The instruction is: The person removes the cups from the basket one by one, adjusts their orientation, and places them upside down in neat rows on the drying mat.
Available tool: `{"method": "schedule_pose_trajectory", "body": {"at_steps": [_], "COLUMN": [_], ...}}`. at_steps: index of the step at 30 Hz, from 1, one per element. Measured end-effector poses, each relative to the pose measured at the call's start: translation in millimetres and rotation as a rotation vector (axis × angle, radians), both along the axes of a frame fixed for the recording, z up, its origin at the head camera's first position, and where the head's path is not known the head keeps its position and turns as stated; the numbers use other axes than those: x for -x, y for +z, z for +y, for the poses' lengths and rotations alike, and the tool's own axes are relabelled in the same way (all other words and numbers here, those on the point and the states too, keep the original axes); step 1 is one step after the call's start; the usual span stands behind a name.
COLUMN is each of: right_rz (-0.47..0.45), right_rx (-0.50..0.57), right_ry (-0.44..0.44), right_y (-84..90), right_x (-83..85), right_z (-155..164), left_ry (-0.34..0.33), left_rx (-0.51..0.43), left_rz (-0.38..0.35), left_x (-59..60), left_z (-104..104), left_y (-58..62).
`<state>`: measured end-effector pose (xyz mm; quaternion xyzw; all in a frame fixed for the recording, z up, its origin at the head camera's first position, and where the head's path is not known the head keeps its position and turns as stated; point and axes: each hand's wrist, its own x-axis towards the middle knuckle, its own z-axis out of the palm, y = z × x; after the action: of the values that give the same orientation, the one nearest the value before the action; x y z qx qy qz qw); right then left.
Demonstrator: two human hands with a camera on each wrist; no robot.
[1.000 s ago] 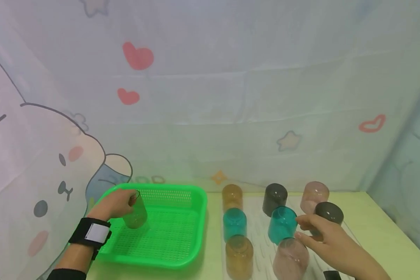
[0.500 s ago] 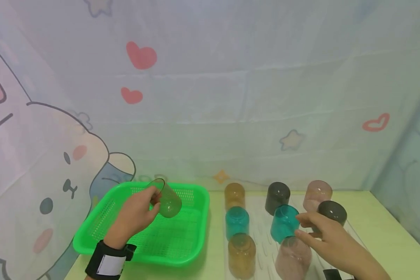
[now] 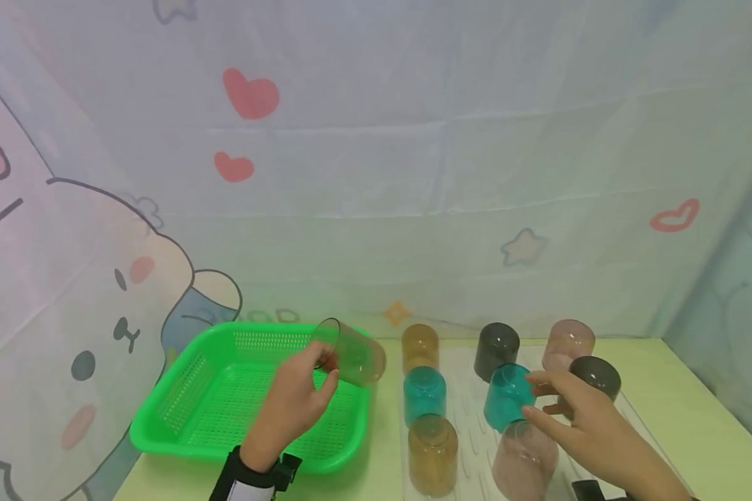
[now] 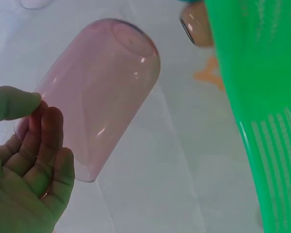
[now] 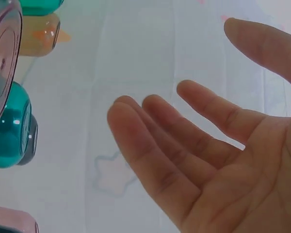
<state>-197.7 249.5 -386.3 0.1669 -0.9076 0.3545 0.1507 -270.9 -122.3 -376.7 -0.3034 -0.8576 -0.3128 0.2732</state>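
My left hand (image 3: 291, 400) pinches a clear pinkish glass cup (image 3: 357, 355) by its rim, thumb against fingers. The cup is tilted, its closed base pointing right, and hangs over the right side of the green basket (image 3: 251, 462). The left wrist view shows the pink cup (image 4: 104, 82) large, with the hand (image 4: 29, 155) at its open end. My right hand (image 3: 579, 417) hovers beside a teal cup (image 3: 506, 400), thumb and fingers spread. Nothing lies between the fingers of this hand (image 5: 218, 150) in the right wrist view.
Upside-down cups stand in columns on a white ridged mat (image 3: 470, 445): amber (image 3: 434, 456), teal (image 3: 425, 396), dark grey (image 3: 497, 351) and pink (image 3: 526, 459) ones. A second dark cup (image 3: 595, 376) is partly behind the right hand. A printed curtain (image 3: 363, 174) hangs behind the table.
My left hand has carried the pinkish cup rightward across the basket to its right rim, and the cup has tilted further over. The right hand has stayed nearly in place.
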Motion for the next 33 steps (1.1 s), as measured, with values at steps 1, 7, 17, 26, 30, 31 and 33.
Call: {"method": "schedule_pose_trajectory", "body": {"at_steps": [1,7,17,26,30,31,33], "right_rz": [0.018,0.074,-0.036,0.069,0.162,0.189,0.234], "right_rx": [0.004,0.021,0.182,0.222,0.266,0.284,0.322], "right_ry": [0.002,0.007,0.096,0.127,0.160,0.175,0.200], "right_y": [-0.7,-3.9,-8.6,-15.4,-16.7,-17.0,-16.9], "right_x": [0.5,2.0,1.8,4.1,5.2,5.8,6.8], "right_z": [-1.3,-12.4,-38.3,-53.1,-55.3,-55.6,-55.9], "left_ry": [-0.014,-0.101,-0.258,-0.361,-0.436,-0.456,-0.480], "left_rx": [-0.025,-0.152,-0.358,-0.452,-0.495,-0.505,-0.524], "left_rz": [0.003,-0.064,-0.214,-0.282,-0.351,-0.361,-0.377], "left_x": [-3.0,-13.8,-23.8,-35.4,-39.5,-40.6,-42.6], "left_z": [5.5,35.7,73.7,94.8,102.0,103.6,106.5], "left_y": [-0.7,-4.9,-14.2,-14.6,-14.0,-13.7,-13.2]}}
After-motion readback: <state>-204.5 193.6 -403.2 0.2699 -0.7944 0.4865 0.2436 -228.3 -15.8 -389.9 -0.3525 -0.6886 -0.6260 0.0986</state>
